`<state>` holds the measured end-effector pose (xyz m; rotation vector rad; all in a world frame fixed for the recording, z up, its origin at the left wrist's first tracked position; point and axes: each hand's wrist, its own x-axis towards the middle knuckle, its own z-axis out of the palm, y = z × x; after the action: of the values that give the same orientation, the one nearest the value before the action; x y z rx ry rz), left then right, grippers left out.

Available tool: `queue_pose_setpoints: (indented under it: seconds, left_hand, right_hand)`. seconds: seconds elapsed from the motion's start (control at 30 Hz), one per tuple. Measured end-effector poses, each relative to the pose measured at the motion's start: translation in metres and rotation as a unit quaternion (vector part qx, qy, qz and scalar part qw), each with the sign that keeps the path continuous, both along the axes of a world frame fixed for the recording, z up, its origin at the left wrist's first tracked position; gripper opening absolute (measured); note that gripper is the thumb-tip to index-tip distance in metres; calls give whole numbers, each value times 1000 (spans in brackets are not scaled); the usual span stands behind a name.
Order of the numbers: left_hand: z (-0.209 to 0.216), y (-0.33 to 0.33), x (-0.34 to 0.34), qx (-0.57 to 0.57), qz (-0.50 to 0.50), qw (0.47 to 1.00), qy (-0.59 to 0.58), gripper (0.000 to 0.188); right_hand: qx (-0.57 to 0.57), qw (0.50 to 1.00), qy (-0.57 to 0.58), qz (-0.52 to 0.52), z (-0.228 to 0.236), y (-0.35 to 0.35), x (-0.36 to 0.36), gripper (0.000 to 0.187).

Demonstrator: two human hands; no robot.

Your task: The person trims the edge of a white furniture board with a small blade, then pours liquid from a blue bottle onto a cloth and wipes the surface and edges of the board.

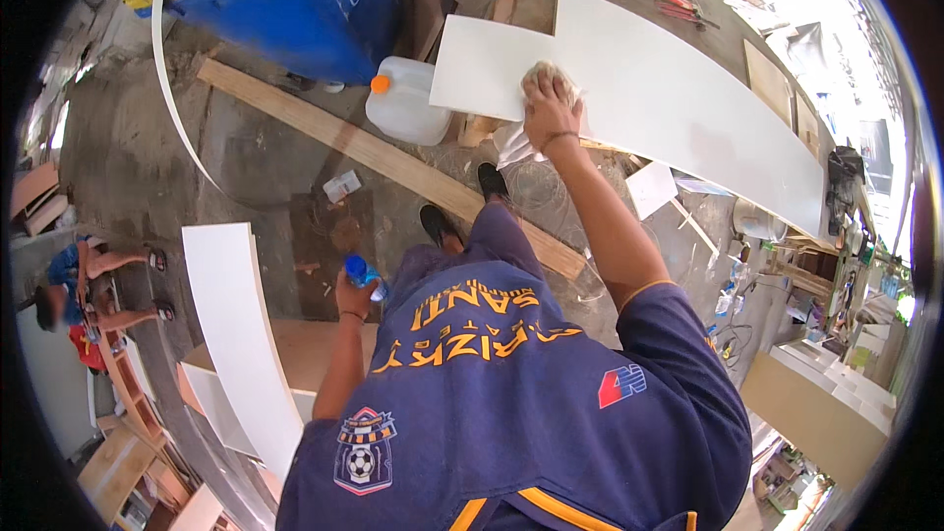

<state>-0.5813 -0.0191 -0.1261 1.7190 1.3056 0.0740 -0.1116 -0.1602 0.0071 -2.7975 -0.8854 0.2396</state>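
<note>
My right hand [549, 110] is closed over a whitish cloth [513, 146], pressing it onto white boards. Beneath it are a shorter white board [480, 61] and a longer white board [678, 103], and the cloth sits near where the two meet. Part of the cloth hangs over the near edge. Low at my left side, my left hand [349, 297] grips a clear bottle with a blue cap [356, 266]. My forearm and shirt partly hide the bottle's lower end.
A translucent jerrycan [408, 103] with an orange cap stands left of the boards, near a blue bin [305, 15]. A wooden plank [344, 143] crosses the floor by my feet. Another white panel [231, 305] rises at left. Beyond it sits another person [84, 275].
</note>
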Motion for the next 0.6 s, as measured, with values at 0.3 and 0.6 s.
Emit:
queue_pose_setpoints:
  seconds: [0.3, 0.6]
  left_hand:
    - [-4, -8, -6, -4, 19, 1000, 13, 66]
    - [-8, -3, -19, -29, 88, 995, -34, 65]
  right_hand:
    - [-8, 999, 11, -36, 3, 5, 33, 49]
    - [-7, 1000, -6, 28, -6, -15, 0, 45]
